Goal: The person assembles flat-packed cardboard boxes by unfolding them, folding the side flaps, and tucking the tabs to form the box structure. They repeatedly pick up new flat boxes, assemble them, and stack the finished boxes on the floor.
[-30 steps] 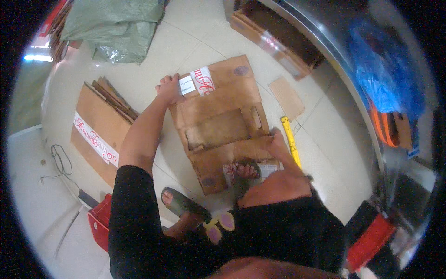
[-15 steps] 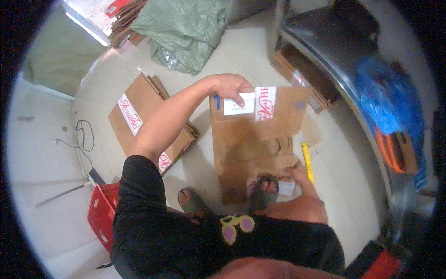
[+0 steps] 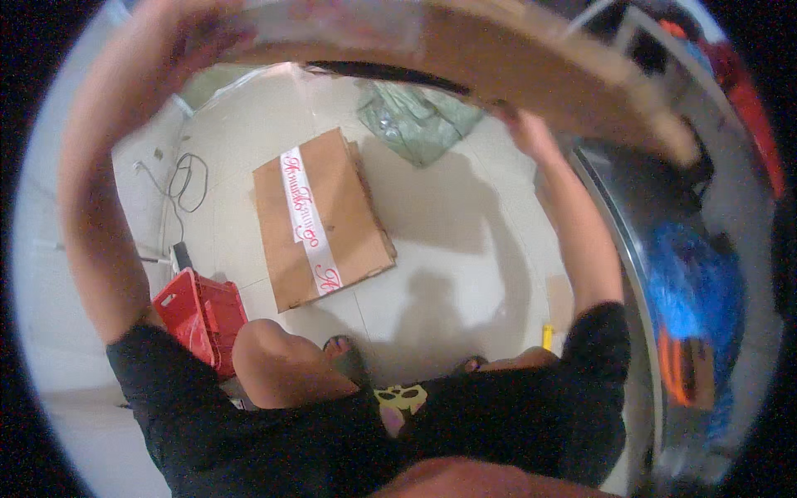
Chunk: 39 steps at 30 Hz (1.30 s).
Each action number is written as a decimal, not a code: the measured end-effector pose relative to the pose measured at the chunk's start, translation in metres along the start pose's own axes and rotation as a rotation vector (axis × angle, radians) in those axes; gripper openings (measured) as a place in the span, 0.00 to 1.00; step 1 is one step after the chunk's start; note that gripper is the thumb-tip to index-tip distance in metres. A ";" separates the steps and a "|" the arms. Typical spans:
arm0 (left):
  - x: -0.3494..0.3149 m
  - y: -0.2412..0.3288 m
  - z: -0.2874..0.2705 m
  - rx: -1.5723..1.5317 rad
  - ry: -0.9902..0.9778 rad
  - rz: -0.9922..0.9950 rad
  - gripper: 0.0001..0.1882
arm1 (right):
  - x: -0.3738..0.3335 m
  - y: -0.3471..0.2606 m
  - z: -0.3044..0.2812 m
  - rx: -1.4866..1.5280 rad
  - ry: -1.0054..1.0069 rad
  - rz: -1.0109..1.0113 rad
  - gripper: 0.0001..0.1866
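Observation:
A brown flattened cardboard box (image 3: 531, 62) is raised high and stretches across the top of the view, blurred by motion. At its left end, my left hand (image 3: 195, 46) grips it, though the fingers are smeared. My right hand (image 3: 527, 133) holds its lower edge right of the middle, the fingertips partly hidden by the board. Below, on the floor between my arms, lies a stack of flattened cardboard boxes (image 3: 344, 207). White tape with red lettering (image 3: 303, 212) runs along the top one.
A red plastic crate (image 3: 224, 303) stands by my left knee, near a black cable (image 3: 193, 187). Beyond the stack lies a green plastic sack (image 3: 419, 124). On the right are a metal table edge (image 3: 610, 199), a blue plastic bag (image 3: 693, 282) and a small yellow object (image 3: 547, 335).
Both hands have lifted the flattened box from the floor by my feet up to the top of the view. My arms are now raised and spread apart.

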<state>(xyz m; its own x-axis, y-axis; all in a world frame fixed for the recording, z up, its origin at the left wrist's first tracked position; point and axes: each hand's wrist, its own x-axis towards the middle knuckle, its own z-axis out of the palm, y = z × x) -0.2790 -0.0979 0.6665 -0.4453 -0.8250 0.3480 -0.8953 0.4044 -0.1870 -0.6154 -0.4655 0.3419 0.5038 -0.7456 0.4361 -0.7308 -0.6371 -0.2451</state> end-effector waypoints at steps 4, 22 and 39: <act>-0.102 -0.022 0.074 0.490 0.032 0.054 0.22 | 0.108 -0.094 0.086 1.390 -0.185 0.102 0.23; -0.320 0.022 0.572 -0.302 -0.374 -0.583 0.38 | 0.051 -0.217 0.479 0.165 -0.653 0.364 0.45; -0.283 0.062 0.570 -0.248 -0.548 -0.659 0.49 | 0.026 -0.176 0.355 0.173 -0.590 -0.064 0.39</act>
<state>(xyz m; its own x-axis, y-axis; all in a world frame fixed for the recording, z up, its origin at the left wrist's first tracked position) -0.2005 -0.0640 0.0327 0.1727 -0.9674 -0.1852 -0.9728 -0.1970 0.1222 -0.3101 -0.4422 0.0893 0.7504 -0.6554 -0.0854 -0.6299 -0.6700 -0.3930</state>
